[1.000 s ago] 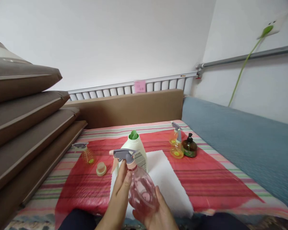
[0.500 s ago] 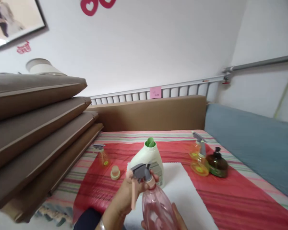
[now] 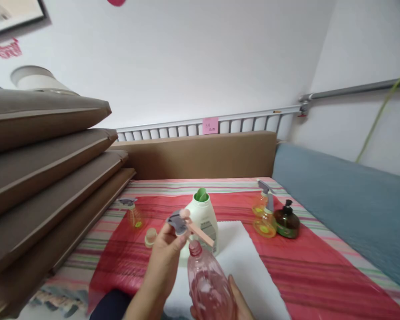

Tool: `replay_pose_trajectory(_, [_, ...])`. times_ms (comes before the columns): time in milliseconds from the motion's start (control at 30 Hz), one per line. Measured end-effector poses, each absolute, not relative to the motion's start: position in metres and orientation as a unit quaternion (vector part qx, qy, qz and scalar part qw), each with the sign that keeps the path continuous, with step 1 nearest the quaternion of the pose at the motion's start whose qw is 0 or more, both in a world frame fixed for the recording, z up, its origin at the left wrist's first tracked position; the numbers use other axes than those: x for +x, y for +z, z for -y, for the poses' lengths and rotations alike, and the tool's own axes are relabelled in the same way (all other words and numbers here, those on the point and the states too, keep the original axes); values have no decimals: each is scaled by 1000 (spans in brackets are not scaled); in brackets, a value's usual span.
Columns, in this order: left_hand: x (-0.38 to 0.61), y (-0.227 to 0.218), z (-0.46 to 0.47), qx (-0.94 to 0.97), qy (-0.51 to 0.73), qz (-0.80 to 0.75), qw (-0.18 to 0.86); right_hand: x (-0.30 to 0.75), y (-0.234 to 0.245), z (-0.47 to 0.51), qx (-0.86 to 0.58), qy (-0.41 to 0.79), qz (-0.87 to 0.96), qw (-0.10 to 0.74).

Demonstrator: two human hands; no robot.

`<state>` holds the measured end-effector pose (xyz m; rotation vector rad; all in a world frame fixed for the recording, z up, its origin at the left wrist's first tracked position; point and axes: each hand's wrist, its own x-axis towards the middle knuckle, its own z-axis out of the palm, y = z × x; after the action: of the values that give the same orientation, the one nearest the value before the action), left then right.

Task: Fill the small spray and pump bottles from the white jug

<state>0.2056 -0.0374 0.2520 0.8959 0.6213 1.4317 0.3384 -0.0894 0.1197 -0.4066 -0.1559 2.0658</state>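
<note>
My left hand [image 3: 165, 251] is closed around a grey and peach spray head [image 3: 178, 222], which is off the bottle and tilted just above its open neck. Its peach trigger [image 3: 202, 233] points to the right. Below, my right hand [image 3: 240, 302] grips a clear pink spray bottle [image 3: 208, 284] by its lower body; the bottle leans left, with its threaded mouth uncovered. Directly behind stands a white detergent jug [image 3: 205, 218] with a green spout, partly hidden by the spray head. A cap [image 3: 150, 237] lies left of the jug.
A white sheet [image 3: 243, 258] lies on the red striped cloth [image 3: 313, 275]. At left stands a yellow spray bottle [image 3: 134, 218]; at right are yellow spray bottles [image 3: 265, 226] and a dark pump bottle [image 3: 287, 220]. Stacked brown cushions [image 3: 46, 142] border the left side.
The spray head has come off the pink bottle and turned in my left hand, its trigger now pointing right. The bottle's neck is now exposed. The view has shifted slightly.
</note>
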Motion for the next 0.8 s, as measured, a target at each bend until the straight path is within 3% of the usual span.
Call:
replay_pose_trajectory(233, [182, 278, 36, 356, 695, -266, 565, 347, 103, 85, -148, 893, 68, 420])
replay_pose_trajectory(567, [180, 286, 42, 344, 742, -266, 511, 344, 126, 97, -184, 876, 50, 444])
replay_pose_trajectory(800, [189, 284, 43, 319, 742, -249, 534, 345, 125, 98, -184, 873, 50, 448])
